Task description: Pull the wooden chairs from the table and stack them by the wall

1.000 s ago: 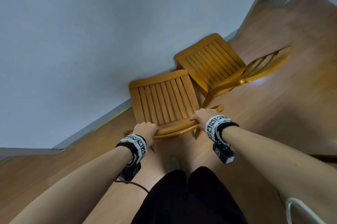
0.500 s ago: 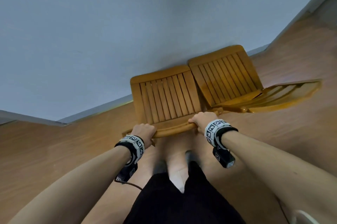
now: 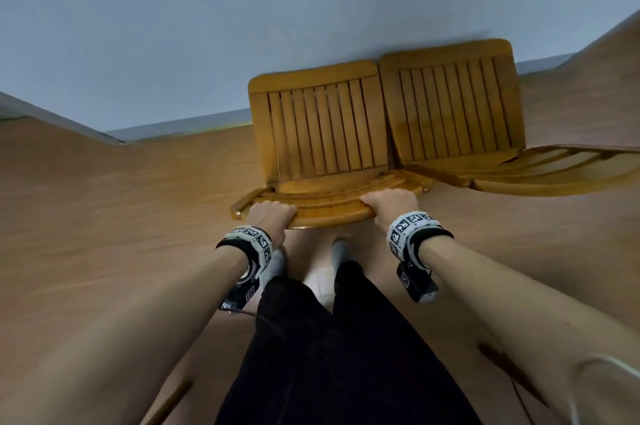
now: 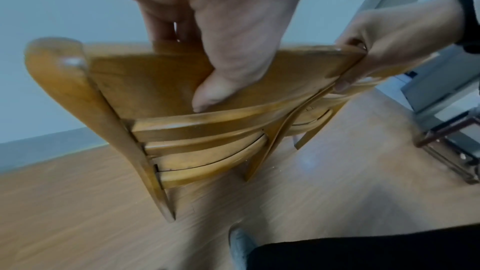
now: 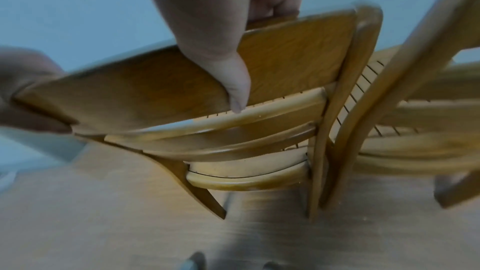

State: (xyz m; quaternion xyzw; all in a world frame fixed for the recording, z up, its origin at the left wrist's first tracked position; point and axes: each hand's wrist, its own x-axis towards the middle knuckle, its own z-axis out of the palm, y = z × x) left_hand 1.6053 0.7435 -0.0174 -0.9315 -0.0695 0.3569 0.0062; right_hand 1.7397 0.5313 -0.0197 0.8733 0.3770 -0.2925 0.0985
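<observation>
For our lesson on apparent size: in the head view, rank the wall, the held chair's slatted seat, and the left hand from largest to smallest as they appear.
1. Wall, filling the top of the view.
2. Held chair's slatted seat.
3. Left hand, smallest, although nearer the camera.

Light is dim, even and cool, with only faint shadows on the floor [image 3: 104, 224]. Wide-angle distortion bends the wall [image 3: 207, 26] line and stretches the edges. Both wrist views are motion-blurred, and the nearest fingers [image 4: 221, 48] are out of focus.
</observation>
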